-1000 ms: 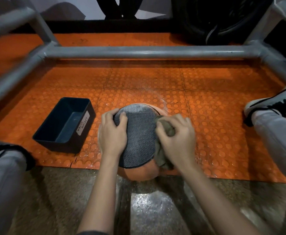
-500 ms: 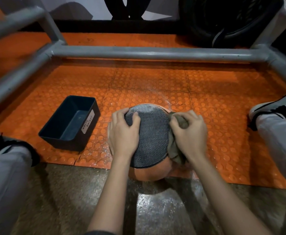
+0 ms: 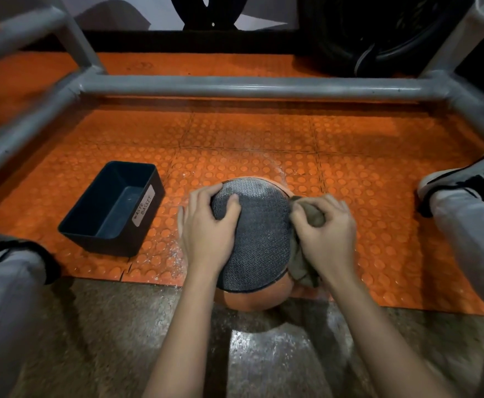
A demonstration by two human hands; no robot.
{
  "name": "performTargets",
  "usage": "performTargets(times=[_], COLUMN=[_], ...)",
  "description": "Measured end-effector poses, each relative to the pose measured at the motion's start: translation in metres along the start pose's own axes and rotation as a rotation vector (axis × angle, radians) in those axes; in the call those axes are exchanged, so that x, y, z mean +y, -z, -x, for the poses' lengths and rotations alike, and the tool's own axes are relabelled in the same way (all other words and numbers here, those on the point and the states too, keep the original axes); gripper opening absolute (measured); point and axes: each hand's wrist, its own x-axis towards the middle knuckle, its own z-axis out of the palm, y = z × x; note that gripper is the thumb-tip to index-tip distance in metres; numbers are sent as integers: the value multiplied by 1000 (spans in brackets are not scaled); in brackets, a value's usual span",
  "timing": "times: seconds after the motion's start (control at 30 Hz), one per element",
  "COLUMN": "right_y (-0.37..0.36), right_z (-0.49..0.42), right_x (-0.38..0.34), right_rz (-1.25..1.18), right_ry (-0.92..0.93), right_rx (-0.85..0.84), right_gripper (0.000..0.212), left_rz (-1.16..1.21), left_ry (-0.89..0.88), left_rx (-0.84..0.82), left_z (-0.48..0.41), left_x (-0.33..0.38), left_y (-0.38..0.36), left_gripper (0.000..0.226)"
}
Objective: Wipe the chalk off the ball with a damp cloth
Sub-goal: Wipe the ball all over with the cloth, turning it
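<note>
Orange studded mat inside a grey pipe frame, bare concrete floor on our side. The ball sits right on the mat's near edge, partly over the concrete. The left hand clamps its left side, fingers curled onto the grey textured panel. The right hand pinches the olive cloth in a tight bunch against the ball's right flank.

Here's the danger: a round ball and a sideways push. If that left hold slackens, I'd expect the ball to roll off toward the bin or onto the shiny concrete. A wadded cloth offers little face too, so it may smear chalk into the weave rather than lift it. There's white dust on the mat by the ball's left; rolling through it would dirty the ball again.

Around them, a dark bin labelled WASTE BASKET stands left of the ball, apart from it. There's a shoe at the mat's right edge and a tyre beyond the far rail. Nothing blocks the cloth, but the steadying hand covers its own patch.
</note>
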Motion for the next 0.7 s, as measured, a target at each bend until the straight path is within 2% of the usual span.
performTargets(times=[0.1,0.13,0.2,0.27,0.33,0.4,0.47,0.57,0.67,0.7], right_y=[-5,-2,7,18,25,27,30,36,31,30], right_z=[13,9,-8,-25,-34,-34,-31,-26,-10,-5], right_x=[-31,-33,-22,2,21,32,31,12,-22,-30], right_rz=[121,120,32,-64,-178,-218,-220,-161,-51,7], right_ry=[213,202,57,-118,-287,-358,-360,-243,44,105], right_rx=[-69,-107,-165,-150,-131,-131,-129,-161,-327,-375], right_gripper=[26,27,22,7,12,11,13,22,7,15], left_rz=[22,33,34,29,35,33,-3,-115,-120,-83], left_ry=[-35,-40,-66,-128,-152,-165,-160,-144,-111,-99], left_rx=[-8,-16,-55,-117,-207,-303,-394,-443,-533,-569], left_z=[4,7,11,18,23,25,24,24,18,15], left_x=[4,6,11,14,16,18,19,21,19,17], left_y=[-4,-5,-8,-9,-8,-2,4,8,11,14], left_gripper=[48,48,52,63,71,76,90,107,121,121])
